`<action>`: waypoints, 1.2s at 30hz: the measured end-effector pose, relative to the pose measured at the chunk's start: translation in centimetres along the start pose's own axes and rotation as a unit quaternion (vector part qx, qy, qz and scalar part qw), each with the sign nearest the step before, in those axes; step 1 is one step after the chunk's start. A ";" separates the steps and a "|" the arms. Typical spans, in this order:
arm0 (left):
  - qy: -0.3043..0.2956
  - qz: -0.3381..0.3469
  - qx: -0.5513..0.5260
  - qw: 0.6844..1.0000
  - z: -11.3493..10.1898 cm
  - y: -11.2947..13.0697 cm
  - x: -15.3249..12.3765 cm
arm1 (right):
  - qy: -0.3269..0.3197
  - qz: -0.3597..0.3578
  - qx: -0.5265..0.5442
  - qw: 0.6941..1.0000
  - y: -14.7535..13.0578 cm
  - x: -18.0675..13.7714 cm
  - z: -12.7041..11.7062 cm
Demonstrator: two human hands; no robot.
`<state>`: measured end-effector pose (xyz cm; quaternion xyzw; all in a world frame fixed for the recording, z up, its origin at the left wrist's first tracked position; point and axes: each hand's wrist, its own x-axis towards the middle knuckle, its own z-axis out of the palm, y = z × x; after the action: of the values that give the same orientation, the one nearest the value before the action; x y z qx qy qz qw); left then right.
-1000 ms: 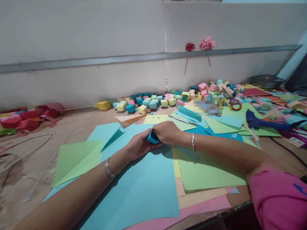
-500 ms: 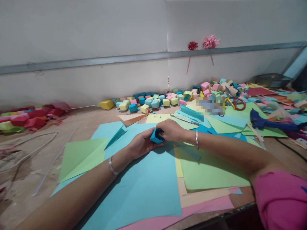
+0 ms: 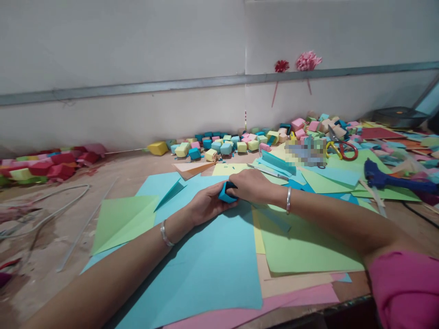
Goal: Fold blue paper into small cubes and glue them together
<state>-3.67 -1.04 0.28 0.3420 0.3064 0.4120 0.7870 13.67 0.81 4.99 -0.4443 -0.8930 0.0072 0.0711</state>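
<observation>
Pinching a small blue paper piece [image 3: 227, 193] between both hands, I seem to be partway through folding it into a little box. My left hand [image 3: 206, 205] cups it from about seven o'clock with the fingers curled shut around it, and my right hand [image 3: 252, 185] closes over it from two o'clock, thumb and fingertips pressing its top edge. It sits just above the big light blue sheet [image 3: 206, 260] at the middle of the table [image 3: 113, 171], barely off the paper. At twelve o'clock, well apart, lies a row of finished paper cubes [image 3: 222, 145]; the scissors [image 3: 338, 147] and blue glue gun [image 3: 394, 180] rest out at two o'clock. I judge the next move needs a firm, even squeeze along the crease while my left hand keeps the piece from twisting.
</observation>
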 end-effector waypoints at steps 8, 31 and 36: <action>0.017 -0.005 0.018 1.000 0.1 -0.2 0.0 | 0.024 -0.059 -0.056 0.996 -0.3 -0.3 0.0; 0.128 0.004 -0.163 0.978 0.4 0.5 0.7 | 0.176 -0.028 0.137 0.974 0.0 -0.1 2.1; 0.114 0.013 -0.143 0.983 0.1 0.3 0.7 | 0.219 -0.091 0.166 0.957 0.3 0.1 3.3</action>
<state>-3.39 -0.32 0.48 0.1809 0.3275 0.4984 0.7821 13.38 1.23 1.74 -0.3340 -0.8784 0.0509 0.3380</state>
